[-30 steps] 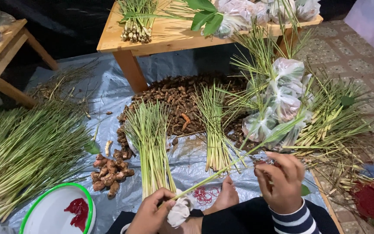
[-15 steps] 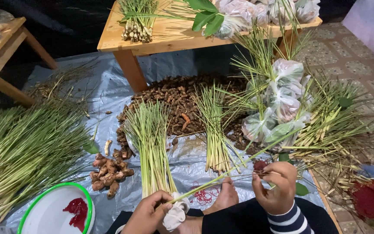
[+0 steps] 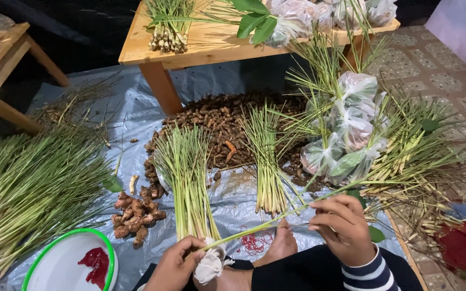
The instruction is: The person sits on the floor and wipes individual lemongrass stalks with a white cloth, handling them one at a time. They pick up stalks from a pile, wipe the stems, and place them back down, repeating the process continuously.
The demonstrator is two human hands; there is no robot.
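Observation:
My left hand (image 3: 175, 267) grips the base end of a long green lemongrass stalk (image 3: 254, 226), next to a white cloth-like wad (image 3: 210, 267) on my lap. My right hand (image 3: 343, 229) pinches the same stalk farther up, fingers curled round it. The stalk runs slantwise from lower left to upper right between both hands. Just beyond my left hand lies a bundle of lemongrass (image 3: 187, 178), and a second bundle (image 3: 265, 161) lies to its right. Red rubber bands (image 3: 254, 242) sit on the sheet between my hands.
A grey plastic sheet (image 3: 136, 118) covers the floor. On it lie a big lemongrass heap (image 3: 28, 188), brown roots (image 3: 217, 124), ginger-like pieces (image 3: 136, 213) and tied clear bags (image 3: 346, 134). A white green-rimmed bowl (image 3: 63, 267) is near left. A wooden table (image 3: 217, 46) stands behind.
My right hand has slid a little up and right along the stalk, and the stalk now lies lower and straighter. My left hand stays near my lap.

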